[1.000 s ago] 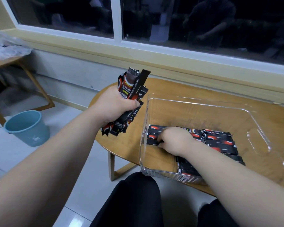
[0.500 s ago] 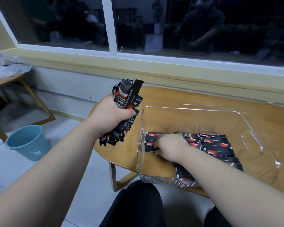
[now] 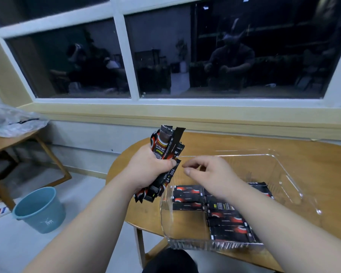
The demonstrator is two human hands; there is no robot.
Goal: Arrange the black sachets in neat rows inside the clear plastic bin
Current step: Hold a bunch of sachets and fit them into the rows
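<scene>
My left hand (image 3: 149, 170) grips a bundle of black sachets (image 3: 164, 152) upright, just left of the clear plastic bin (image 3: 291, 180). Inside the bin, black sachets with red markings (image 3: 187, 197) lie flat in rows along the near and left part of the floor. My right hand (image 3: 209, 172) hovers above the bin's left side, empty, with thumb and forefinger loosely curled a short way from the bundle. My right forearm hides part of the laid rows.
The bin sits on a rounded wooden table (image 3: 244, 142) under a dark window. A blue bucket (image 3: 40, 208) stands on the floor to the left. A second wooden table (image 3: 10, 140) with a crumpled plastic bag (image 3: 14, 120) is at far left.
My right hand has lifted off the sachets in the bin and moved up and left toward the bundle. The camera has tilted upward. My left hand keeps its grip.
</scene>
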